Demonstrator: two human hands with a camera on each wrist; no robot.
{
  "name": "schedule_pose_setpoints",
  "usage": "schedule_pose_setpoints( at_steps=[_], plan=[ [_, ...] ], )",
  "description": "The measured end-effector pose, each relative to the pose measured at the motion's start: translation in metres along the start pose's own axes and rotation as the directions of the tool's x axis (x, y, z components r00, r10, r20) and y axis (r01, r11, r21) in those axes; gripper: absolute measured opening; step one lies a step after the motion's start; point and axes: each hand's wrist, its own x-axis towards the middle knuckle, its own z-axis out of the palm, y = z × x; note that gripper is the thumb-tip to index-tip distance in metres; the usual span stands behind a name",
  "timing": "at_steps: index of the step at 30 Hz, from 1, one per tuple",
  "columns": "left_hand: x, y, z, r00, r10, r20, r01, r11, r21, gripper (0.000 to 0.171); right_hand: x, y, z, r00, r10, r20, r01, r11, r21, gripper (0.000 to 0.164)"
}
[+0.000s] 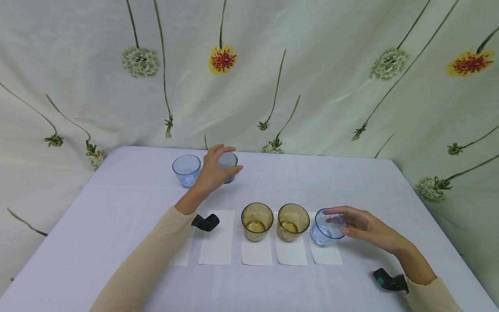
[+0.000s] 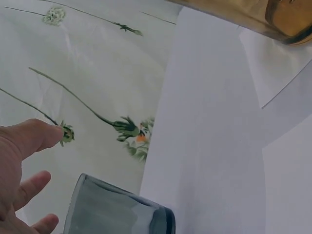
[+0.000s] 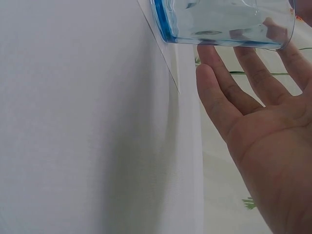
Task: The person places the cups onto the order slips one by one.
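Note:
My left hand reaches to the back of the table around a grey glass, fingers and thumb spread. In the left wrist view a gap shows between the fingers and the grey glass. A light blue glass stands left of that hand, partly behind it. At the right, my right hand holds another blue glass near its rim, between thumb and fingers, over the rightmost paper slip. Fingertips touch the blue glass in the right wrist view. Two amber glasses stand upright left of it.
A row of several white paper slips lies across the table; the leftmost is partly hidden by the left sleeve. Behind the table hangs a flower-printed cloth. A black camera mount sits at the left wrist, another at the right.

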Motion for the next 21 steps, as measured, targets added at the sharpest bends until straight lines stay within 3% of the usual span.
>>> schedule_pose_setpoints(
  at_steps=[10, 21],
  plan=[
    [0.009, -0.006, 0.000, 0.998, -0.060, 0.018, 0.061, 0.996, -0.066, 0.061, 0.000, 0.002, 0.000, 1.000, -0.007, 0.014, 0.006, 1.000, 0.030, 0.049],
    [0.012, -0.011, 0.001, 0.998, -0.054, 0.033, 0.057, 0.991, -0.122, 0.065, 0.001, 0.001, 0.000, 1.000, -0.006, 0.012, 0.006, 1.000, 0.022, 0.048]
  ],
)
